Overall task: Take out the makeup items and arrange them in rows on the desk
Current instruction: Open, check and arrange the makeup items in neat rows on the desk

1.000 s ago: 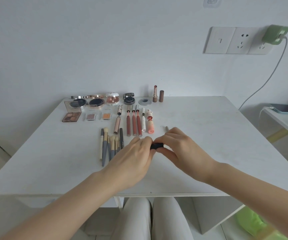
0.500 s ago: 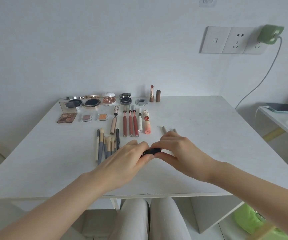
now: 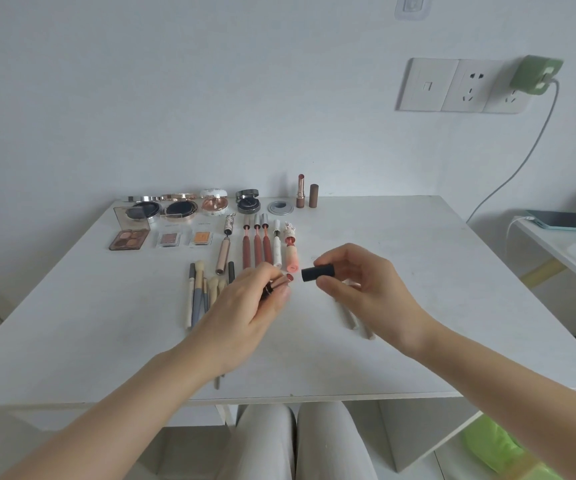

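Black cap [image 3: 318, 273] pinched in right hand [image 3: 352, 282], lipstick [image 3: 278, 283] gripped in left hand [image 3: 245, 306], both above desk [image 3: 418, 271]. Bare tip near fingers: risk of smearing; risk of nudging brushes [image 3: 199, 292] below out of row.
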